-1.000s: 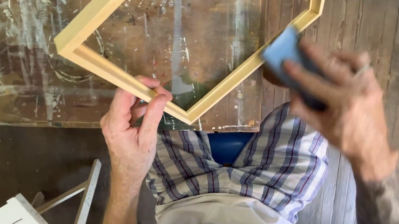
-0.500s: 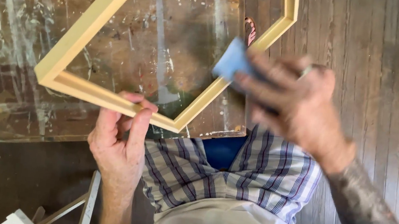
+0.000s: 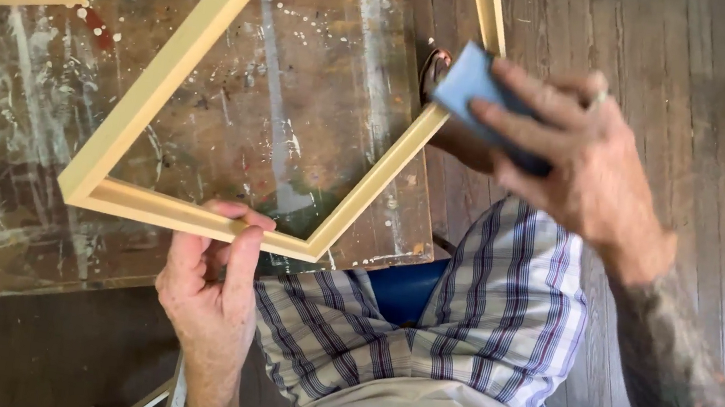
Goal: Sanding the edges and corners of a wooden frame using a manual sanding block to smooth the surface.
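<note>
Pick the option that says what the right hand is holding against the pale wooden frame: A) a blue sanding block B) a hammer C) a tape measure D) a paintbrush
A: the right hand grips a blue sanding block pressed on the frame, while the left hand pinches the frame's near rail.

1. No packages, labels, signs or screens show in this view.
</note>
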